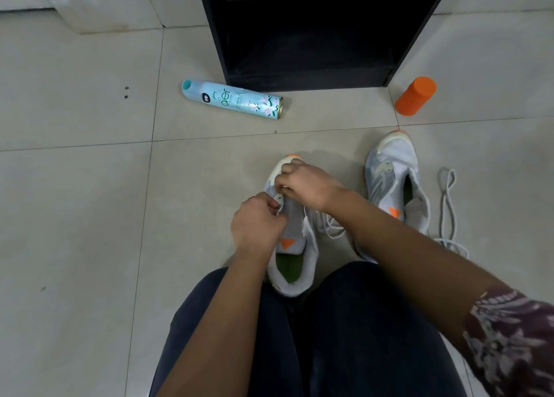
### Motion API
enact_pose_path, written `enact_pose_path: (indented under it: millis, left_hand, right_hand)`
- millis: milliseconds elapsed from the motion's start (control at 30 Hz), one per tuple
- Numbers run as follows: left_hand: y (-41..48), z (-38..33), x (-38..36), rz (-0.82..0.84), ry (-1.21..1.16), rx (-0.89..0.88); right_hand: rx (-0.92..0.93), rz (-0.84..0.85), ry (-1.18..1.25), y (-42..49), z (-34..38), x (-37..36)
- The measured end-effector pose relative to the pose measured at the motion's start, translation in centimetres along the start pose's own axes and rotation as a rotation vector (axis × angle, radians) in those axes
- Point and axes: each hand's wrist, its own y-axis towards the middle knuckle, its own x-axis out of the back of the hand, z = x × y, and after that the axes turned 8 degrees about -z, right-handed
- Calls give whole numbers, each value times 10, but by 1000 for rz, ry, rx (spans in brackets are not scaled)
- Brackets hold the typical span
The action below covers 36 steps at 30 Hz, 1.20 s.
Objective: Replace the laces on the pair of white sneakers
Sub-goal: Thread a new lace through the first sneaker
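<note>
Beyond the dark-trousered knees [359, 321], left hand [257, 225] and right hand [305, 186], fingers [288, 170] curled, pinch the eyelet flaps of the white, orange-toed, green-lined sneaker [295, 225].

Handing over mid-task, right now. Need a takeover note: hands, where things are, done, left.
Left hand: pinches the near sneaker at an eyelet.
Right hand: grips its forefoot.
A lace trails from that sneaker toward the second sneaker, which stands unlaced on the right; a loose lace lies on the floor beside it.
Done: neither sneaker is fully laced.
Left: finish the near one, then lace the second. Which lace is new, I cannot tell.
</note>
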Motion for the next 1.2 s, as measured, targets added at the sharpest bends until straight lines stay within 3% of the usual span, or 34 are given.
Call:
enact_pose_path:
  millis: [300, 433, 533, 700, 767, 867, 1000, 1100, 1200]
  left_hand:
    - [3, 2, 0, -42, -40, -25]
    - [2, 5, 0, -18, -100, 10]
    - [4, 6, -2, 27, -117, 45]
    - [0, 1, -3, 6, -131, -24]
    - [-1, 2, -2, 9, -161, -37]
    - [1, 5, -2, 23, -230, -21]
    - [5, 8, -3, -4, -275, -33]
    - [7, 8, -6, -17, -296, -15]
    - [9, 12, -7, -2, -327, 12]
  right_hand:
    - [181, 129, -237, 11, 14, 6]
    - [81, 230, -58, 14, 10, 14]
    - [5, 154, 4, 8, 11, 10]
    - [8, 56, -181, 4, 21, 11]
    - [-12, 104, -153, 5, 18, 17]
    - [-126, 198, -8, -2, 13, 21]
    - [-542, -280, 208, -34, 30, 8]
    - [-653, -105, 101, -40, 54, -9]
    - [-695, -90, 88, -30, 62, -21]
